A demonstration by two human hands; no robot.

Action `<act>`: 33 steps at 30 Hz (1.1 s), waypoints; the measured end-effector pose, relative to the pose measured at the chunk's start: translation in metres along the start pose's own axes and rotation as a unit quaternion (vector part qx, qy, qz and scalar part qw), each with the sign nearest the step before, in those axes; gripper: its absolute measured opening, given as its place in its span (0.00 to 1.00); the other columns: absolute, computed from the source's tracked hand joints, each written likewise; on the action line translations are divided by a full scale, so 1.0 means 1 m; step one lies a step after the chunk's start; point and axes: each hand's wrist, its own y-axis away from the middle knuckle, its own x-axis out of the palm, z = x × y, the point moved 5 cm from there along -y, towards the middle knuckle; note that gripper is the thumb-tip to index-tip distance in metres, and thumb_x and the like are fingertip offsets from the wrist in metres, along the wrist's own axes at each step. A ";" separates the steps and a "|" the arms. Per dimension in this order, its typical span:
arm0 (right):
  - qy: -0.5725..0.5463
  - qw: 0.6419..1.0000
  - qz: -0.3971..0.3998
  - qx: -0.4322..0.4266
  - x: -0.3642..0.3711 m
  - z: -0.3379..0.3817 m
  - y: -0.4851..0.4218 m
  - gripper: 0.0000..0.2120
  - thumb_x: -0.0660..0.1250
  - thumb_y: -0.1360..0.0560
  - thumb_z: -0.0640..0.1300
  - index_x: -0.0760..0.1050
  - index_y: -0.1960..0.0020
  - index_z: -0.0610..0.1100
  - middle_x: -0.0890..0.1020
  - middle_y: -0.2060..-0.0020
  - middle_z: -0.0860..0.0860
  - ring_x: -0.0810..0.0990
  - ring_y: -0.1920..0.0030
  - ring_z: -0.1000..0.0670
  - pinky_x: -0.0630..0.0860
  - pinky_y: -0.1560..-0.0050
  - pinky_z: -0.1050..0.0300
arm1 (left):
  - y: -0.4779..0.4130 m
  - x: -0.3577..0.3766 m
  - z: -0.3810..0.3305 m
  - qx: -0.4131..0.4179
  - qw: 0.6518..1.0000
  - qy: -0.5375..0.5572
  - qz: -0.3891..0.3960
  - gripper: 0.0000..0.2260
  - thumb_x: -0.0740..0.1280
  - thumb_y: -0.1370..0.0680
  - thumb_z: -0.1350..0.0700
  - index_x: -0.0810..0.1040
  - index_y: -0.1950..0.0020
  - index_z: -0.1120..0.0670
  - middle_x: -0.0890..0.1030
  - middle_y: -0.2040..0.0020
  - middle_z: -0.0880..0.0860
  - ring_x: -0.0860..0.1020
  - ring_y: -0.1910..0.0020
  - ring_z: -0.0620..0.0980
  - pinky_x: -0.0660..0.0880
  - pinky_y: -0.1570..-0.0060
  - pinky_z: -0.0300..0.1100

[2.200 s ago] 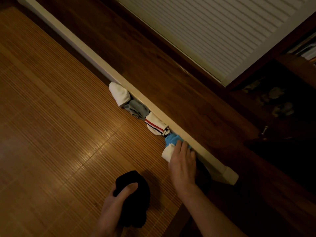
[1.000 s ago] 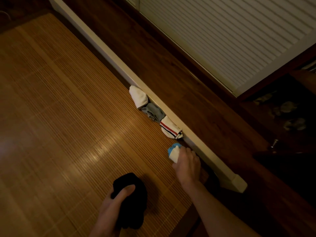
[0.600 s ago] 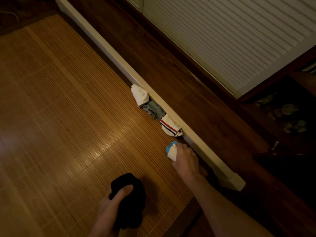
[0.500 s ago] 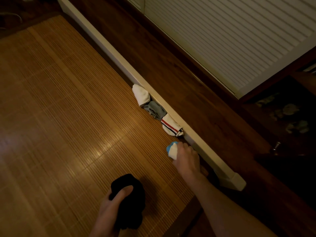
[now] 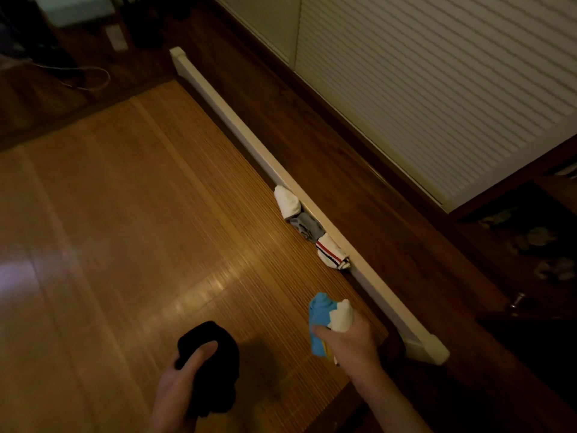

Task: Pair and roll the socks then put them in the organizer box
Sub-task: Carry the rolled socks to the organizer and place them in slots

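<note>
- The blue and white sock bundle point(image 5: 327, 320) sits low and right of centre in the frame, lifted clear of the bamboo mat point(image 5: 125, 229); it looks held up so it can be tightened or carried, as I judge, since its white end sticks out above the fist and the blue part hangs below
- The right hand point(image 5: 346, 342) is wrapped closed around that bundle, thumb across the blue cloth; the light is dim, so whether this is one sock or a pair I cannot tell for sure
- The black sock roll point(image 5: 209, 367) lies at the bottom centre, gripped by the left hand point(image 5: 178, 392) with the thumb pressed over its top; fingers curled about it, probably to keep the roll from springing apart
- Three finished rolls line the long white organizer box point(image 5: 368, 276) running diagonally through the middle of the frame: a white roll point(image 5: 286, 201), a grey roll point(image 5: 307, 228), a striped roll point(image 5: 332, 254), each touching the next; packed end to end, they hold one another shut
- The stretch of box below the striped roll, toward the lower right, appears free for more rolls
</note>
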 end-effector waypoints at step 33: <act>-0.101 0.959 -0.040 -0.260 -0.094 0.266 0.380 0.26 0.83 0.37 0.42 0.74 0.47 0.57 0.83 0.55 0.55 0.83 0.58 0.56 0.76 0.67 0.69 | 0.371 -0.132 -0.225 0.353 0.932 -0.080 -0.012 0.18 0.82 0.31 0.58 0.78 0.46 0.49 0.80 0.46 0.56 0.81 0.50 0.57 0.77 0.59 0.48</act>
